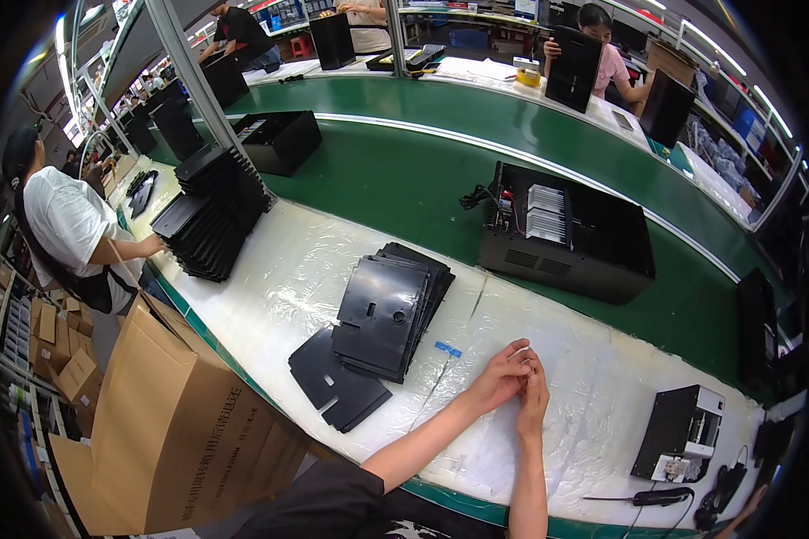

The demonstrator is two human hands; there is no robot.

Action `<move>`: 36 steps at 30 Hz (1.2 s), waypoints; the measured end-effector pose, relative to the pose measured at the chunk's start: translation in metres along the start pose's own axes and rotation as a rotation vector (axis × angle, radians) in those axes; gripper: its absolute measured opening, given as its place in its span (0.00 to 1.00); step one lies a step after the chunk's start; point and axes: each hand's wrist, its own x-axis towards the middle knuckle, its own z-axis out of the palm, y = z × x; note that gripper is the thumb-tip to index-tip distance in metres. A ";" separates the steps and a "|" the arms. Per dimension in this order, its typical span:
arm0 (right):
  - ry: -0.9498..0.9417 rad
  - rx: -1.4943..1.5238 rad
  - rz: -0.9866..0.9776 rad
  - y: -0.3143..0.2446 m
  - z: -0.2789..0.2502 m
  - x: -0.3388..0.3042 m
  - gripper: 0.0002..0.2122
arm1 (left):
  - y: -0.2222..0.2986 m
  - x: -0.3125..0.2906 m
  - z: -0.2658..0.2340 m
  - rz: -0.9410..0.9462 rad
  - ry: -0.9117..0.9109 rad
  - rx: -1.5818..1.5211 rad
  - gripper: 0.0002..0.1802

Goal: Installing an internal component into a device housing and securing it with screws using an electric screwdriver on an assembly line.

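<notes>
My left hand (502,377) and my right hand (534,400) meet above the film-covered worktable (584,395). Their fingers are bent and pressed together at the tips; whatever lies between them, if anything, is too small to make out. To their left is an uneven stack of thin black plates (382,310) with cut-out holes. A few more black plates (333,382) lie fanned out at its near side. Between the stack and my left hand, a small piece of blue tape (448,349) sticks to the table film.
Beyond the table, a green conveyor (377,180) carries an open black metal case (566,234) with wiring inside. A black box with a pale metal front (706,422) and an electric screwdriver (663,496) lie right. Cardboard cartons (166,422) and a co-worker (67,216) are left.
</notes>
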 end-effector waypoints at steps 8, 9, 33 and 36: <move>-0.005 0.035 0.023 -0.006 -0.001 0.002 0.23 | 0.001 0.002 0.002 0.025 0.022 0.039 0.28; 0.015 0.032 0.023 -0.008 -0.001 0.002 0.23 | 0.002 0.002 0.003 0.006 0.020 0.035 0.28; -0.010 0.114 0.032 -0.006 -0.002 0.004 0.21 | 0.005 0.004 0.001 0.031 0.082 0.170 0.24; 0.035 0.098 0.017 0.003 -0.002 0.004 0.20 | 0.004 0.006 0.007 -0.007 0.092 0.206 0.23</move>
